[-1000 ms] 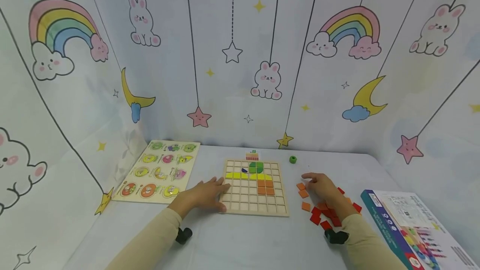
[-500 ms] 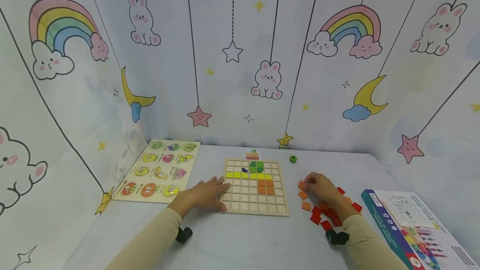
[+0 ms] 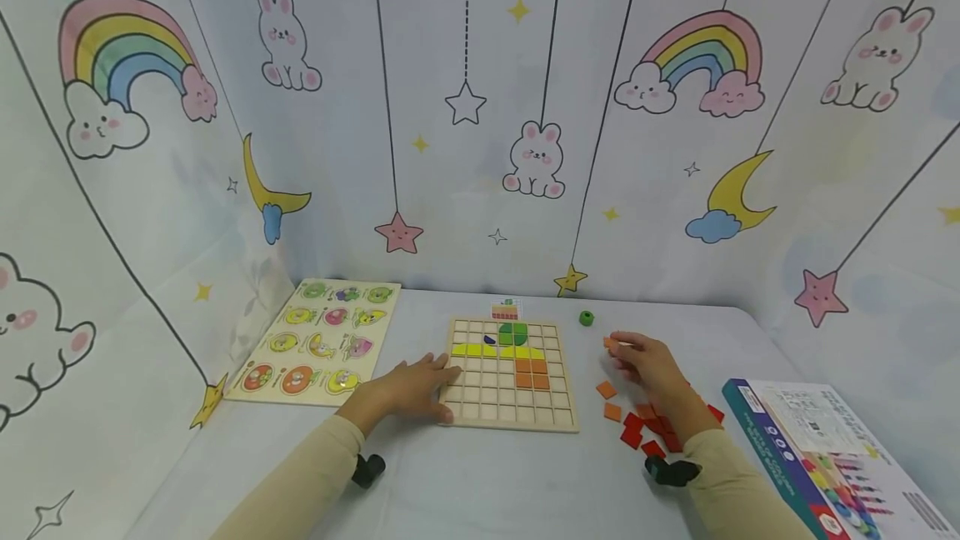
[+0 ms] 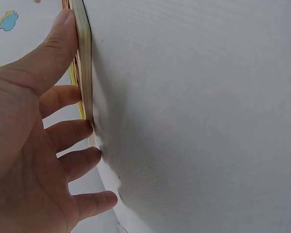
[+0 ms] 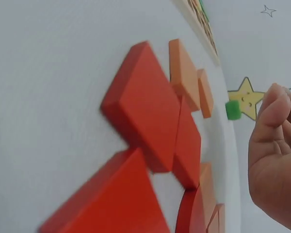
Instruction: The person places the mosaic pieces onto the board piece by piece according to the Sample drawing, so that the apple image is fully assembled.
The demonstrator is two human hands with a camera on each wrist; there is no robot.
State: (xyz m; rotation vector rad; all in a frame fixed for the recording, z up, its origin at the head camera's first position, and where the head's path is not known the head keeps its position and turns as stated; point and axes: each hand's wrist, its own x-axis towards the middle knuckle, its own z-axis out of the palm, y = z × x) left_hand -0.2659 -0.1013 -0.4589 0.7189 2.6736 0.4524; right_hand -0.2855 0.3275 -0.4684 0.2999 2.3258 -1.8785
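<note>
My left hand (image 3: pixel 412 388) rests with spread, straight fingers on the left edge of a wooden grid board (image 3: pixel 480 413); the left wrist view shows the thumb and fingertips along its side. Several orange squares (image 3: pixel 532 374), a yellow row (image 3: pixel 480 351), green pieces (image 3: pixel 513 335) and a small dark blue piece (image 3: pixel 489 340) lie in the grid. Right of the board, my right hand (image 3: pixel 651 367) is raised over the table and pinches an orange square tile (image 3: pixel 609 342) between thumb and fingers. In the right wrist view that tile is hidden behind the fingers.
Below my right hand lie loose red tiles (image 5: pixel 143 107) and orange tiles (image 5: pixel 183 73). A small picture card (image 3: pixel 506 309) and a green bead (image 3: pixel 587 318) are at the back. A fruit puzzle board (image 3: pixel 322 344) lies left; a box (image 3: pixel 832 448) lies right.
My right hand has closed its fingertips on an orange tile at the pile's far edge and lifted it up and away from the pile. The left hand has stayed put.
</note>
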